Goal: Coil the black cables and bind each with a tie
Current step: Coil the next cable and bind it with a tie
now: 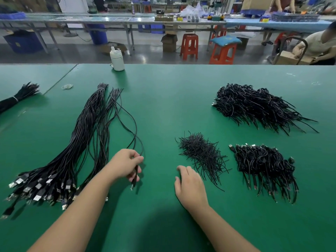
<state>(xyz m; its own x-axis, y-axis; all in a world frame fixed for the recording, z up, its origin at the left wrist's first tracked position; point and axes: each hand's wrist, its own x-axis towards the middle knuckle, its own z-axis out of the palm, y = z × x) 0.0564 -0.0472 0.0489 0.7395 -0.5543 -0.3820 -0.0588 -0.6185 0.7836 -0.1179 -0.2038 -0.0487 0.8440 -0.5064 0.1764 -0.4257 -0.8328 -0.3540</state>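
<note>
The left hand (127, 165) is pinching one cable (135, 140) near its plug end, fingers curled round it, the plug dangling just above the mat (163, 106) while the rest is looping back toward the loose bundle (72, 151) lying on the left — likely being drawn free so it can be coiled on its own. The right hand (190, 186) is resting on the mat with fingers relaxed and holding nothing, lying just beside the ties (201, 155), probably placed so one can be picked up quickly. Finished coils are sitting in two heaps on the right, a near heap (265, 166) and a far heap (254, 106), well apart from the uncoiled stock. A white bottle (117, 59) is standing at the far edge of the green mat — beyond it red stools (189, 46) and long benches (145, 20) are filling a workshop, with a seated person (320, 46) working at right
</note>
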